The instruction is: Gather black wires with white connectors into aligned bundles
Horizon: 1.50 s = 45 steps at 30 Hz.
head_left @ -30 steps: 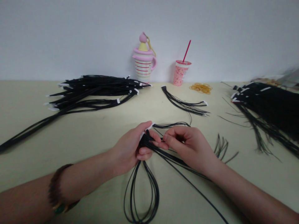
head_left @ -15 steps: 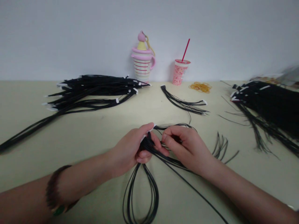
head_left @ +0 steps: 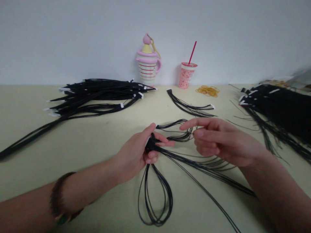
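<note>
My left hand (head_left: pixel 139 152) is closed around a bundle of thin black wires (head_left: pixel 155 191) at the point where the wires cross; below the grip they hang in a loop on the table. Long strands run from the grip to the right under my right hand (head_left: pixel 218 140). That hand hovers just right of the left one, index and middle fingers stretched out to the left, the other fingers curled, and a few wire ends (head_left: pixel 179 131) lie under its fingertips. It grips nothing that I can see.
A big pile of black wires with white tags (head_left: pixel 97 94) lies at the back left, another pile (head_left: pixel 279 106) at the right. A small wire bunch (head_left: pixel 191 108) lies mid-back. Pink striped cup (head_left: pixel 147 63), pink cup with straw (head_left: pixel 186 74) and rubber bands (head_left: pixel 209 91) stand by the wall.
My right hand has let go of the wires near the left hand's grip, moved right and up, and opened its fingers. The loop has shifted slightly right.
</note>
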### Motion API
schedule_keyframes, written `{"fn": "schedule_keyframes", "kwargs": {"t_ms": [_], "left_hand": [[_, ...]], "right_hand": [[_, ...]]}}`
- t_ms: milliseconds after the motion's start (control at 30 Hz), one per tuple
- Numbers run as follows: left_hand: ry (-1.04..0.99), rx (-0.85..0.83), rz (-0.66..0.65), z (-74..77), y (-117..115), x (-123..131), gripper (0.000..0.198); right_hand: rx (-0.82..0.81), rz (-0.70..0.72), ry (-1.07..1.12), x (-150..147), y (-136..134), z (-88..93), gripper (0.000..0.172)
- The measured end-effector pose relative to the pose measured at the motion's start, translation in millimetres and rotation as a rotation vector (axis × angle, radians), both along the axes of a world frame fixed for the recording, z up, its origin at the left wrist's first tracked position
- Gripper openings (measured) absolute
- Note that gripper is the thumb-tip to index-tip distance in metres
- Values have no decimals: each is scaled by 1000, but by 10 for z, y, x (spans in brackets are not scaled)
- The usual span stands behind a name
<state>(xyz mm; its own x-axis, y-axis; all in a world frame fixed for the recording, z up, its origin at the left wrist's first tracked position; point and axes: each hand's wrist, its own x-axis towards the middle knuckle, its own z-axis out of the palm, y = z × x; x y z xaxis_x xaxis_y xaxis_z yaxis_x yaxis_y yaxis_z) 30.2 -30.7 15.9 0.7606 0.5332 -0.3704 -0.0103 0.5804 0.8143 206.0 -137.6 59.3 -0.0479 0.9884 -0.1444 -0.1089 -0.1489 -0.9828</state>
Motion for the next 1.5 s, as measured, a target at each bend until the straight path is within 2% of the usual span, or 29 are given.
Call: {"fn": "schedule_keyframes", "kwargs": {"t_ms": [67, 133, 200, 300, 367, 433, 500, 567, 600, 667, 767, 833, 1067, 1367, 1500], "left_hand": [[-7, 0, -7, 8, 6, 0, 36], [-8, 5, -48, 20, 14, -3, 37], [-3, -28, -100, 30, 27, -11, 38], [-5, -97, -141, 41, 46, -26, 39], [-7, -108, -127, 45, 49, -29, 39], [-10, -107, -103, 45, 44, -24, 38], [-19, -99, -78, 43, 36, -11, 37], [-22, -98, -53, 40, 31, 1, 36], [-23, -96, -41, 38, 30, 6, 36], [-29, -90, -23, 32, 28, 11, 36], [-54, -80, -30, 16, 27, 8, 37], [-66, -74, -49, -1, 27, 3, 38], [-69, -22, -60, -44, 24, -1, 40], [-55, -21, -76, -49, 20, -3, 39], [-64, -28, -52, -48, 16, -4, 37]], "right_hand": [[77, -107, 134, 106, -30, 65, 24], [135, -236, 172, 159, -17, 74, 18], [153, -351, 117, 163, 37, 23, 10], [145, -471, -54, 125, 143, -122, 21], [133, -513, -243, 101, 192, -213, 27], [183, -569, -549, 82, 205, -265, 25], [349, -700, -917, 49, 181, -269, 16], [569, -800, -1149, -15, 127, -234, 8], [659, -785, -1185, -58, 95, -211, 5], [760, -583, -1154, -157, 35, -174, 4], [760, -232, -1122, -280, -4, -182, 9], [708, -135, -1148, -320, 11, -229, 13], [557, -55, -1188, -333, 92, -350, 19], [573, 6, -1431, -352, 78, -263, 22], [539, 14, -1292, -289, 58, -226, 25]]}}
